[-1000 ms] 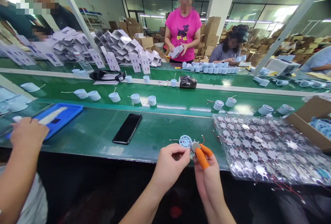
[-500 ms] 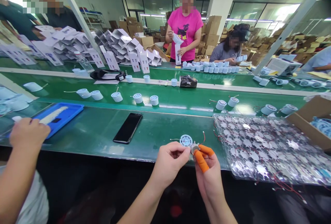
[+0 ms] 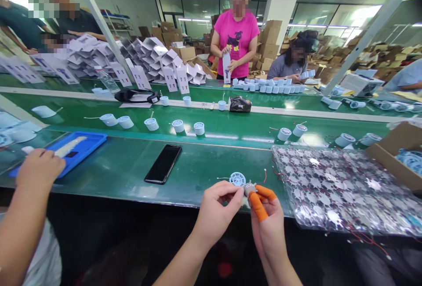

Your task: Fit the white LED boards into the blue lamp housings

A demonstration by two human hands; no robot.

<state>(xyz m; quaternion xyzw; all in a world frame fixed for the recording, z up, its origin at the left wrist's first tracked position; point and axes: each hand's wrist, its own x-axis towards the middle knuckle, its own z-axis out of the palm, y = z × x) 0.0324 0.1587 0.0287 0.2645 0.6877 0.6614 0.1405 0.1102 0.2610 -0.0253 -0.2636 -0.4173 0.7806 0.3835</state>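
Note:
My left hand (image 3: pixel 217 209) and my right hand (image 3: pixel 265 218) meet over the near edge of the green bench. Together they pinch a small round metal part with thin wires (image 3: pixel 249 188). Orange finger cots cover my right thumb and forefinger. A white round plastic disc (image 3: pixel 237 179) lies on the bench, touching or just behind the fingertips. A red wire end (image 3: pixel 265 174) sticks up beside it. Both hands are closed in a pinch.
A black phone (image 3: pixel 162 170) lies left of my hands, a blue tray (image 3: pixel 81 145) further left by a co-worker's hand (image 3: pixel 39 167). A clear sheet of wired LED boards (image 3: pixel 343 185) lies right, a cardboard box (image 3: pixel 395 154) beyond. White lamp cups (image 3: pixel 178 126) ride the belt. People stand opposite.
The lamp cups on the belt have drifted slightly right. My hands stay at the same spot, shifting only a little. The person in pink has lowered the white carton.

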